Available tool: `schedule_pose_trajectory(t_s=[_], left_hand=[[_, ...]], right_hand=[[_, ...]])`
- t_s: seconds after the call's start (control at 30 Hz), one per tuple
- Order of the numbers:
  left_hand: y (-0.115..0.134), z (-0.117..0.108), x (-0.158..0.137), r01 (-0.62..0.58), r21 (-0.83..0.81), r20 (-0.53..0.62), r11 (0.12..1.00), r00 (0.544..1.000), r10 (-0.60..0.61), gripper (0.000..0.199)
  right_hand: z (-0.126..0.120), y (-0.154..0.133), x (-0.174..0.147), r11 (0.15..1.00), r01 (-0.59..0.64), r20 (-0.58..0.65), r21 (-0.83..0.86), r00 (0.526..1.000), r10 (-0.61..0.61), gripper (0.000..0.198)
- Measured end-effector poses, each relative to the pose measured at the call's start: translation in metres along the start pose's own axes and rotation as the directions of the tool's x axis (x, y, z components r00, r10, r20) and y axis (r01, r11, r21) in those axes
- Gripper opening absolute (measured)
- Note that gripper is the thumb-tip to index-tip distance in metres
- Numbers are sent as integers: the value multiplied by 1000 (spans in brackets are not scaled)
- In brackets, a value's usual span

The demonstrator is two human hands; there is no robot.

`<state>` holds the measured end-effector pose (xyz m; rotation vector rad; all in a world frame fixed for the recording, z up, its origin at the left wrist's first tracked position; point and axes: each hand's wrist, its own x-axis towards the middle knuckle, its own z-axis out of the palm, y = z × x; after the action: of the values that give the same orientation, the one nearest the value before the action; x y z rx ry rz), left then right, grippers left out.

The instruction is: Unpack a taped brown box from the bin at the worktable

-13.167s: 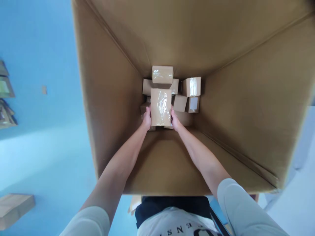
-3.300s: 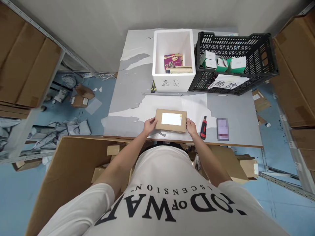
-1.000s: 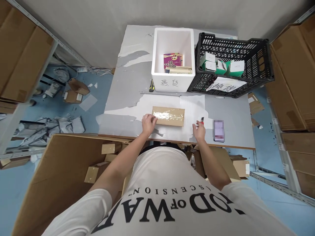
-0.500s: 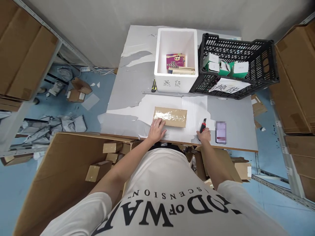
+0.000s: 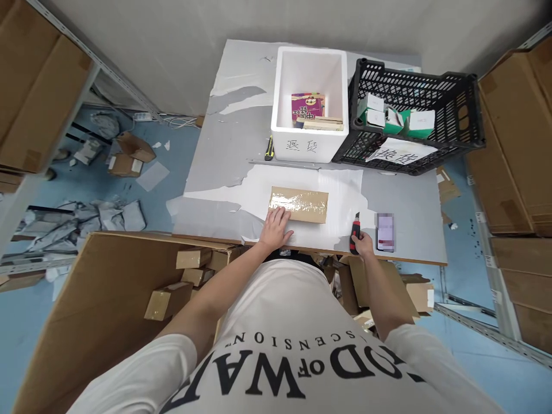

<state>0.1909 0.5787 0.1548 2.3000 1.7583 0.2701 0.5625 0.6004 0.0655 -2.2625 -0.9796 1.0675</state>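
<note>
1. Here's the left hand (image 5: 273, 230), just below centre frame, fingers loosely spread and resting on the near left end of the cardboard box (image 5: 306, 205), not clenched round it.
2. And the right hand (image 5: 364, 245), right of centre, grasps the red-and-black utility knife (image 5: 355, 236) by its handle, blade toward the top of the frame.
3. The box lies flat mid-frame on the table (image 5: 401, 201), shiny clear tape (image 5: 297, 203) along its top, knife well apart from it. Good handling, I'd judge, means firm, even pressure from that left palm, fingertips well clear of the blade, and a full grip on the handle.
4. Just right of the knife hand, a smartphone (image 5: 386, 233), screen blurred; worth keeping elbow and blade off it.
5. Upper centre: a white foam bin (image 5: 308, 146) holding books (image 5: 307, 107); beside it, upper right, a black plastic crate (image 5: 448, 115) with green-and-white cartons (image 5: 420, 123).
</note>
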Motion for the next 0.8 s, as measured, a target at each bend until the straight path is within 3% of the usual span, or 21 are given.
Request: schedule_pose_trajectory(t_s=[0.13,0.27,0.43,0.53,0.67,0.8], left_hand=[[-1,0,0,0,-4,12,1000,1000,0,67],[-2,-1,0,-8,-13,11,1000,1000,8,67],[-2,-1,0,-2,-20,14,1000,1000,3,68],[-2,-3,0,-1,-25,22,1000,1000,1,69],[-2,-4,0,-3,-34,24,999,1000,4,68],[-3,-3,-1,-6,-31,18,1000,1000,7,68]], right_hand=[[0,2,-8,991,16,-36,135,999,-11,42],[2,-17,-15,962,77,-71,262,996,-60,45],[-3,-76,-30,810,183,-46,557,981,-189,45],[-7,-120,-45,763,165,63,625,963,-261,41],[-2,-169,-65,769,154,309,620,854,-419,43],[14,-198,-81,802,259,443,538,722,-531,50]])
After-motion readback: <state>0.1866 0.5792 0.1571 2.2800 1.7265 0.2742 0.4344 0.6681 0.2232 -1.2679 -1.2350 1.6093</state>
